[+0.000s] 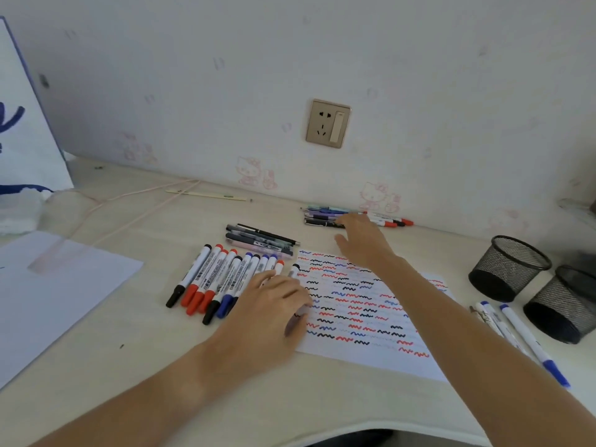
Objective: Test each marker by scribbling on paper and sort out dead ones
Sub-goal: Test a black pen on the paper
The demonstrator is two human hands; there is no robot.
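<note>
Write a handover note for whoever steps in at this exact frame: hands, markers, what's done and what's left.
Left hand rests at the paper's left edge beside a marker; whether it grips it is unclear. Right hand is open, reaching to the far pile of pens and markers by the wall. The test paper is nearly full of squiggles. A row of markers lies left of it, more markers right, by two mesh cups. Which piles are tested or dead cannot be told.

Soft, even daylight fills the room, a little washed out on the pale wall (419, 75). Shadows are faint under the mesh pen cups (509, 269). The wide lens bows the desk edge (322, 437), and the right hand (361, 240) smears slightly with motion.
</note>
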